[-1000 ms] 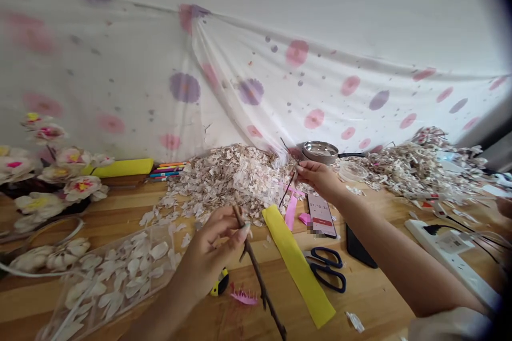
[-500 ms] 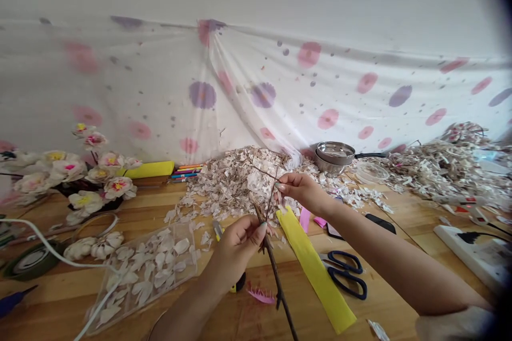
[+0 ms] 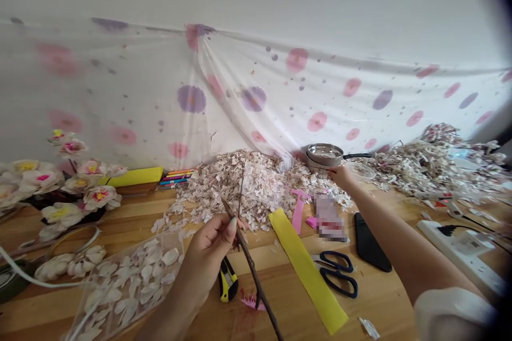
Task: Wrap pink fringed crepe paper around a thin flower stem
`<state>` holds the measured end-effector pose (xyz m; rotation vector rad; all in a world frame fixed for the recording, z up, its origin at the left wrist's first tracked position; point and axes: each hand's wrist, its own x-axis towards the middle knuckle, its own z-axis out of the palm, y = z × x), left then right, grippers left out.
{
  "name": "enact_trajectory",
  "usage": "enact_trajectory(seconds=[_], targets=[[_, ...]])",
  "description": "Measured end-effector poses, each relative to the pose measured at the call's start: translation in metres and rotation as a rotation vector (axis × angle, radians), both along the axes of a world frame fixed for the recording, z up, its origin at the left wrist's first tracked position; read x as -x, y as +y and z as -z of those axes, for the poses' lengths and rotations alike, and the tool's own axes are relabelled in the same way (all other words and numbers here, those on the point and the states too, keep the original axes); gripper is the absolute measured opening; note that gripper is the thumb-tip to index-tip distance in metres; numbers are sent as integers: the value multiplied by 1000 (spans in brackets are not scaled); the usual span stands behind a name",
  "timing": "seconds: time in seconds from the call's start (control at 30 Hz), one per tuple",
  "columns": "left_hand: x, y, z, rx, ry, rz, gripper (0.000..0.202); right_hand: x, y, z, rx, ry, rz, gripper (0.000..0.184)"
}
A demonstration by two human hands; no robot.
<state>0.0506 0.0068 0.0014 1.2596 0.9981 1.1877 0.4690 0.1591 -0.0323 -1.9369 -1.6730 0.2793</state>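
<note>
My left hand (image 3: 218, 237) is closed round a thin brown branch (image 3: 256, 272), which slants from the table's middle down to the near edge. A finer twig (image 3: 241, 192) rises beside the branch's tip at my fingers. My right hand (image 3: 340, 175) is stretched far out to the stacked steel bowls (image 3: 325, 154). Its fingers look drawn together at the lower bowl's side; whether they grip its rim cannot be made out. Between my arms lie a yellow paper strip (image 3: 308, 272) and dark-handled scissors (image 3: 338, 274). A yellow-and-black utility knife (image 3: 228, 279) rests beside my left hand.
Pale petals (image 3: 240, 186) are heaped at the back. A clear tray (image 3: 132, 287) of petals and artificial flowers (image 3: 80, 186) stand left. On the right are a black phone (image 3: 372, 242), a power strip (image 3: 460, 256) and another heap (image 3: 424, 165). Pink paper (image 3: 298, 213) lies centrally.
My right hand has let go of the thin twig and moved right and away to the bowls. My left hand keeps the branch. The view has turned slightly right.
</note>
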Motion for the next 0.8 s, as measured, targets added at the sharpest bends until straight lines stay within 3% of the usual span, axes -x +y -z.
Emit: enact_trajectory(seconds=[0.17, 0.33, 0.43, 0.53, 0.6, 0.67, 0.73, 0.8], targets=[[0, -3, -2, 25, 61, -50, 44, -7, -22, 13, -70, 101, 88, 20], [-2, -5, 3, 61, 9, -121, 44, 33, -37, 3, -48, 244, 11, 28], [-3, -5, 8, 16, 46, -187, 43, 85, -64, -7, 100, 339, -203, 26], [-8, -7, 9, -66, 126, -251, 43, 147, -117, -14, 298, 433, -545, 29], [-13, -10, 7, -114, 175, -278, 42, 181, -154, -15, 452, 589, -884, 46], [-17, -13, 5, -164, 212, -280, 41, 199, -178, -13, 535, 734, -1039, 52], [-17, -13, 4, -201, 223, -263, 39, 196, -182, -8, 533, 761, -991, 52], [-13, -11, 4, -228, 212, -276, 36, 171, -168, -2, 343, 605, -761, 45]])
